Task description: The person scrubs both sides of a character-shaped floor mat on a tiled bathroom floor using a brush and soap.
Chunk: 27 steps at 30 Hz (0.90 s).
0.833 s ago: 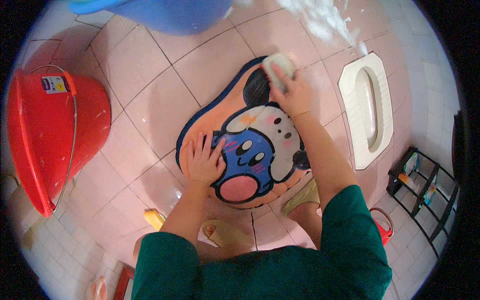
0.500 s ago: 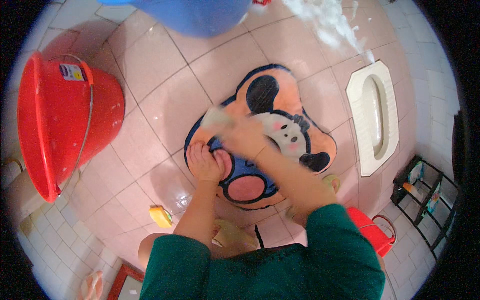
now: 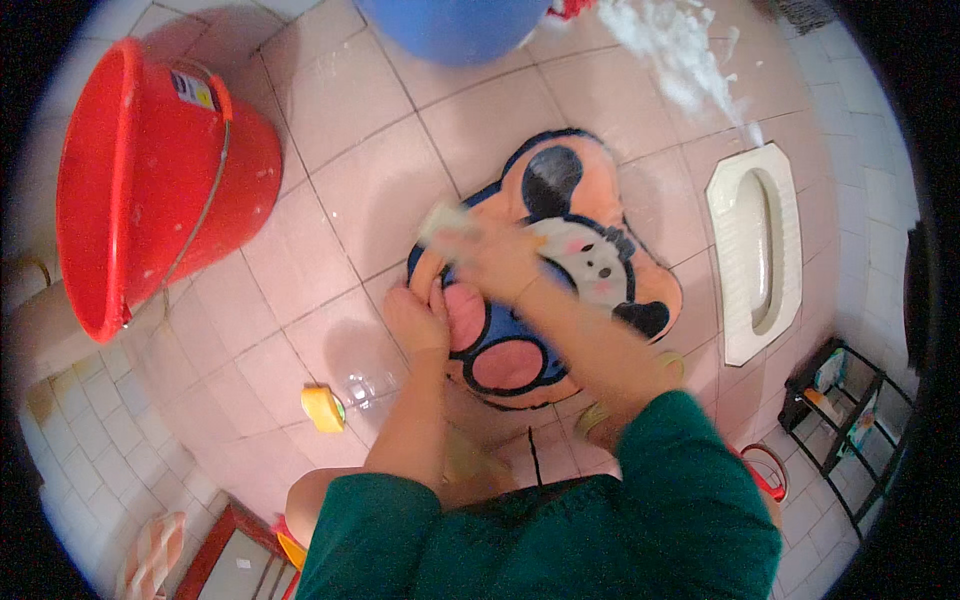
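The right hand (image 3: 487, 258) is closed around a pale block (image 3: 438, 222), both smeared by motion; the placing of individual fingers cannot be made out. It lies across the mat's upper-left side, knuckles toward the left, with the block at the mat's dark border. Its forearm (image 3: 590, 350) slants from the lower right up to the left, across the front of the body, the elbow bent and out to the side.

The left hand (image 3: 415, 312) is set down on the mat's left edge, just below the right hand in the view, its fingers bunched together; whether it grips the edge or only presses cannot be told. Its forearm rises almost straight from the lower edge.

Beneath both lies the animal-shaped mat (image 3: 590, 265), peach with a navy border and cartoon faces, flat on the pink tiled floor (image 3: 350, 160). A yellow object (image 3: 321, 408) sits left of the left forearm. Farther out are a red bucket (image 3: 190, 190) at left, a blue tub (image 3: 450, 30) and white foam (image 3: 680, 60) beyond the mat, and a squat toilet (image 3: 725, 270) at right.
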Available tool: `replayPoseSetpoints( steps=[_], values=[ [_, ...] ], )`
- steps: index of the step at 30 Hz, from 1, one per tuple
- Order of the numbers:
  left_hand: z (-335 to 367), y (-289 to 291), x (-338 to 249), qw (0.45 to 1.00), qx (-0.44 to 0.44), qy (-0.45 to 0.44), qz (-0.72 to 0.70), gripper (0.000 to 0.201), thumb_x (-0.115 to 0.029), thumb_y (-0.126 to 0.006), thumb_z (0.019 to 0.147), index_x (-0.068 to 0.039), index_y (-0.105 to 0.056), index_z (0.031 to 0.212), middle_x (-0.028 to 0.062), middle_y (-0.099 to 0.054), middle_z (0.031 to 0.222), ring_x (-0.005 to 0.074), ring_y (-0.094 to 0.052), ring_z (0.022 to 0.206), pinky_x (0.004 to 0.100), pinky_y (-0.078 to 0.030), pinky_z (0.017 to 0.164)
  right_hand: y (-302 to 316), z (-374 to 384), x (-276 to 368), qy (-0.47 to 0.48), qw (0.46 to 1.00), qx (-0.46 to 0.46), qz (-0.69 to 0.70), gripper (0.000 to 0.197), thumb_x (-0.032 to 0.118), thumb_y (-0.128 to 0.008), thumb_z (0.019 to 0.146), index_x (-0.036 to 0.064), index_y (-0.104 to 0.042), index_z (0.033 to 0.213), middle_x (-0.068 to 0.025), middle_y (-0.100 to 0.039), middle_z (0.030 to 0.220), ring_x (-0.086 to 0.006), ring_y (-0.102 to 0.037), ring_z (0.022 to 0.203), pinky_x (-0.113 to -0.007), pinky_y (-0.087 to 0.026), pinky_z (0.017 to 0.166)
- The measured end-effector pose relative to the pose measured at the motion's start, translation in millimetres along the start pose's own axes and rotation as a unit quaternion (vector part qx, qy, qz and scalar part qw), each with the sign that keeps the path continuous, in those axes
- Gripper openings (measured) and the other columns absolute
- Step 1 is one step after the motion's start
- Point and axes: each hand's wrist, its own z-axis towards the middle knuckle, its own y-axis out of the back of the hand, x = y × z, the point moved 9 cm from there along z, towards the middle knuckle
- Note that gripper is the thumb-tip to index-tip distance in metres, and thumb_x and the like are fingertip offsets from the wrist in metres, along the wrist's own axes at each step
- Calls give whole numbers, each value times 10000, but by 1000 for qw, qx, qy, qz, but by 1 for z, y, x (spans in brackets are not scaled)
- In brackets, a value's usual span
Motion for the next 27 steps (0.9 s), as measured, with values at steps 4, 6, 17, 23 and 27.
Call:
replayPoseSetpoints(
  steps=[4, 6, 17, 23, 27],
  values=[
    [5, 7, -22, 999, 23, -21, 16, 387, -283, -671, 857, 43, -555, 1030, 229, -576, 939, 422, -543, 898, 500, -424, 805, 105, 1, -135, -86, 979, -103, -154, 512, 486, -622, 819, 287, -624, 1291, -184, -645, 1023, -337, -626, 926, -459, -512, 774],
    [6, 9, -24, 998, 38, 13, 45, 450, -338, -649, 879, 63, -557, 1062, 246, -577, 950, 432, -555, 910, 506, -436, 822, 94, 12, -125, -158, 970, -64, -175, 515, 484, -611, 836, 284, -611, 1311, -175, -625, 1076, -331, -620, 959, -455, -517, 780],
    [3, 5, -8, 998, 9, -5, 69, 253, -217, -607, 892, 3, -547, 1000, 205, -581, 978, 393, -530, 958, 508, -404, 818, 97, -5, -129, -30, 981, -120, -149, 501, 364, -688, 782, 307, -629, 1276, -161, -603, 1046, -367, -623, 930, -467, -532, 746],
    [9, 8, -16, 996, 24, 8, 89, 205, -197, -608, 891, -4, -538, 906, 199, -581, 914, 406, -552, 901, 512, -418, 788, 80, -15, -69, -151, 970, -192, -12, 490, 423, -649, 831, 320, -598, 1308, -197, -578, 979, -372, -617, 910, -474, -518, 737],
    [7, 7, -3, 995, 14, -23, 94, 189, -182, -612, 889, -9, -536, 882, 200, -585, 893, 415, -565, 863, 517, -434, 751, -19, -72, 18, -18, 997, 60, 47, 447, 310, -650, 843, 260, -596, 1284, -242, -588, 1047, -364, -616, 939, -482, -513, 769]
  ],
)
